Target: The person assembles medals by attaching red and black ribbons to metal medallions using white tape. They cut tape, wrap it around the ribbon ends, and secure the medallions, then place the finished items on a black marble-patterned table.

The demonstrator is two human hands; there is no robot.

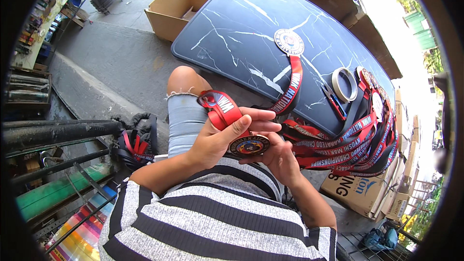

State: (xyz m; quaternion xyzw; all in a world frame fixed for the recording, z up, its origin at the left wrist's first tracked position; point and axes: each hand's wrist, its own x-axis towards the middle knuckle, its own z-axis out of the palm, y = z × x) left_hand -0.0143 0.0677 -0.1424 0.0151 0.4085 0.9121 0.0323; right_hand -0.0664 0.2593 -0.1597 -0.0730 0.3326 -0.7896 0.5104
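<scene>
cardboard box (165,23) stands open near table (232,29); left hand (212,144) holds red ribbon (226,117)

I list: one open brown cardboard box (163,25), upper left of centre; black metal bars (63,129), left edge; one crumpled blue bundle (382,238), lower right of frame.

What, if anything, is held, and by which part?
Left hand: red ribbon roll, gripped at its lower end by thumb and fingers. Right hand: at the right edge of the dark medal; can't tell if it's pinched.
</scene>
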